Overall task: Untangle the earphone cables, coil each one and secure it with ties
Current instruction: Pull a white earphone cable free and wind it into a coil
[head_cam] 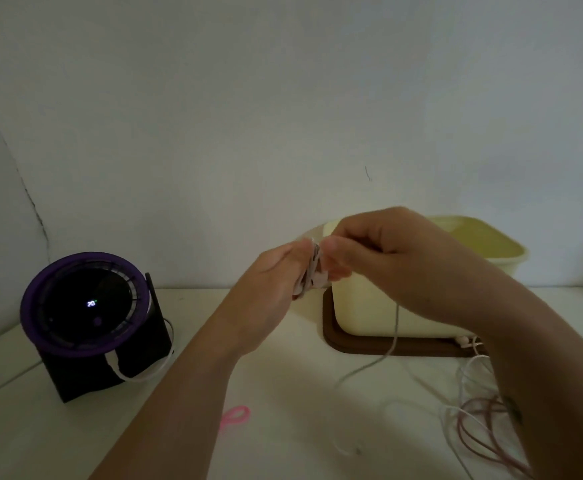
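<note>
Pinching cable [312, 269], apparently: left hand [265, 296], right hand [387, 259]

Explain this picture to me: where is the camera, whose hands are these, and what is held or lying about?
There is no machine here. A person wears a camera on the head, which looks down at their own bare hands. The left hand and right hand together hold a small coiled earphone cable above a white table; one strand hangs down from it. On the table lie a pink tie, loose cables at the right, a cream tub on a brown tray, and a round purple-rimmed device with a lit display.
</note>
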Demonstrator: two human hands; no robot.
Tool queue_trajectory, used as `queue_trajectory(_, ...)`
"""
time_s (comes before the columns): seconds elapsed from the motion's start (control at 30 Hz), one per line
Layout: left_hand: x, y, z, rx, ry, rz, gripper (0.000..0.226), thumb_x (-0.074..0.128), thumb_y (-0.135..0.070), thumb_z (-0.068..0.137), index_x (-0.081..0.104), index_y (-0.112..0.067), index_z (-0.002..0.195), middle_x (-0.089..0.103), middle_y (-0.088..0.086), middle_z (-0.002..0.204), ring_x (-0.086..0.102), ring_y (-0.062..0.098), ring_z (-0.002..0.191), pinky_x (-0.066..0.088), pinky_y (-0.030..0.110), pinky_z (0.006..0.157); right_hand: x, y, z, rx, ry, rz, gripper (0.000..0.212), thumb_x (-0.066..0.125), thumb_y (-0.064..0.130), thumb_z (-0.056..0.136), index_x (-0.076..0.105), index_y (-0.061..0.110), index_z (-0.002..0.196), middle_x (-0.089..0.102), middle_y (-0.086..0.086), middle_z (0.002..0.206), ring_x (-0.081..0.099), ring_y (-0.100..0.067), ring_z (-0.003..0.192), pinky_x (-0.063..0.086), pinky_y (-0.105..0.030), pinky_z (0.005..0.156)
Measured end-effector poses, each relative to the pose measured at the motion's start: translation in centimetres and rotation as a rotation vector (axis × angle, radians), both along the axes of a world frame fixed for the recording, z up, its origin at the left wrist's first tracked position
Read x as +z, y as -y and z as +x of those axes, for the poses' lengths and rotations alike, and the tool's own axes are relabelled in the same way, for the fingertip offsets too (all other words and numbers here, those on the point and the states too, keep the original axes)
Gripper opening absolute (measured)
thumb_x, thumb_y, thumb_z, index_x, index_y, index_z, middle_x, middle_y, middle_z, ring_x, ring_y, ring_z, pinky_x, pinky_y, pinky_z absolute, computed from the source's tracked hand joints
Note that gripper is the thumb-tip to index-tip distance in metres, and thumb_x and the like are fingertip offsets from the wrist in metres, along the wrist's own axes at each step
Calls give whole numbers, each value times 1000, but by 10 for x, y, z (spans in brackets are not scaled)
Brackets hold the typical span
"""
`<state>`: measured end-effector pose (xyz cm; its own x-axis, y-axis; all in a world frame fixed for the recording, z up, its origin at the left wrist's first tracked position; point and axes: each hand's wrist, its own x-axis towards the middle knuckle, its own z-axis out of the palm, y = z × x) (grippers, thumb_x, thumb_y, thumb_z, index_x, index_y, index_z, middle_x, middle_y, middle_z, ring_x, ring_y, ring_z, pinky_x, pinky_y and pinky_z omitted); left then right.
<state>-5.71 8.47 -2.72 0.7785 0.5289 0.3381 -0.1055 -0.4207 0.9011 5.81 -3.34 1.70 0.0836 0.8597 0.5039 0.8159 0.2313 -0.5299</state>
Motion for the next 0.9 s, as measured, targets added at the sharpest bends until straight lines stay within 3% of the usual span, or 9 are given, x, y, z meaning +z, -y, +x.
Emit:
queue_trajectory(0.07,2,5,0,-56,-9,-17,48,29,-39,100,70,-25,79,69,-10,73,66,10,87,41,39,102,0,-2,5,-56,-48,84,32,49,41,89,63,24,67,45,12,42,36,-4,40,31,-11,43)
queue_trajectory(0.17,3,9,-1,-89,-28,26,41,34,-45,90,71,-28,83,73,-3,86,65,15,97,44,41,99,-3,-8,15,-121,-148,180,30,55,39,89,64,19,68,35,10,40,29,-6,38,26,-11,40)
queue_trajectory(0.27,6,12,-2,-146,1,8,24,49,-35,85,71,-34,77,71,-6,77,67,16,91,49,35,90,-10,-15,22,-102,-251,186,31,57,40,87,62,20,64,33,7,47,27,-7,44,25,-16,42)
queue_trajectory(0.33,8,15,-4,-221,40,-72,22,51,-24,84,72,-27,76,69,-6,72,68,13,84,52,27,84,-17,-20,24,-59,-323,138,31,58,44,83,61,25,60,34,2,51,28,-11,48,26,-21,45)
queue_trajectory(0.47,15,15,-7,-370,226,-358,24,48,-11,82,72,-13,80,68,1,70,68,12,72,57,35,81,-27,-28,21,47,-408,41,37,54,44,86,59,27,54,39,1,53,31,-12,51,27,-27,51)
queue_trajectory(0.57,20,11,-7,-321,439,-560,16,58,-14,82,74,-10,85,70,4,76,69,14,73,58,34,75,-33,-33,17,-12,-240,-15,37,51,31,95,57,18,62,38,7,52,30,-6,47,27,-23,49)
queue_trajectory(0.63,19,5,-7,-222,492,-568,24,52,-20,78,67,-10,94,72,2,80,71,12,78,59,30,73,-35,-34,11,-32,-86,-98,32,48,30,96,61,23,67,40,9,49,32,-6,45,28,-20,48)
queue_trajectory(0.77,13,-5,-7,-151,430,-500,30,37,-24,92,61,-10,102,73,3,87,70,14,88,58,30,77,-28,-25,1,-7,42,-229,20,51,26,95,67,18,85,49,23,48,43,-1,48,36,-12,54)
queue_trajectory(0.9,7,-8,-5,-127,317,-425,36,38,-33,88,62,-9,100,72,3,84,69,14,83,56,26,70,-15,-11,-1,-4,130,-231,21,51,28,94,67,22,82,50,20,52,46,-1,52,37,-14,55)
